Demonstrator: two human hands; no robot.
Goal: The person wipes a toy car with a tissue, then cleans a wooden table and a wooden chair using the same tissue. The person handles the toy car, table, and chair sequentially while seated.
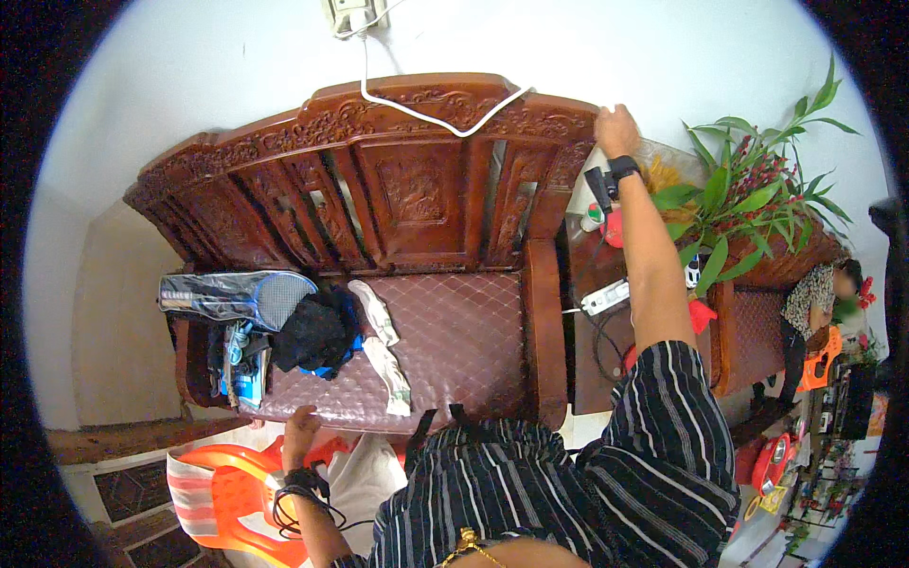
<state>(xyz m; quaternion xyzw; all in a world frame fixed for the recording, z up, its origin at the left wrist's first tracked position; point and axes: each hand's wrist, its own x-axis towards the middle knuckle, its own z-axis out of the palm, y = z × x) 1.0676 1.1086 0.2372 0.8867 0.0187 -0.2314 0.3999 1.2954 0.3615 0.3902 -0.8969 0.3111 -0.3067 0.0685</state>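
Before me stands a carved wooden bench [419,184] with a quilted, dark red seat pad [461,334]. My right hand [616,133] reaches far out to the top right end of the backrest, with its fingers curled; whether it grips the wood is hidden. My left hand [301,429] hangs by the seat's front edge, loosely bent, with nothing visible in it. Two white socks, an upper sock [373,312] and a lower sock [389,376], lie on the pad. Left of them are a heap of black cloth [312,334] and a badminton racket in a case [234,295].
A white cable [454,131] droops from a wall socket [351,14] over the backrest. To the right, a side table [593,383] bears a power strip [605,297] and a leafy plant [746,192]. An orange plastic chair [241,490] stands lower left. Another person [809,305] is at far right.
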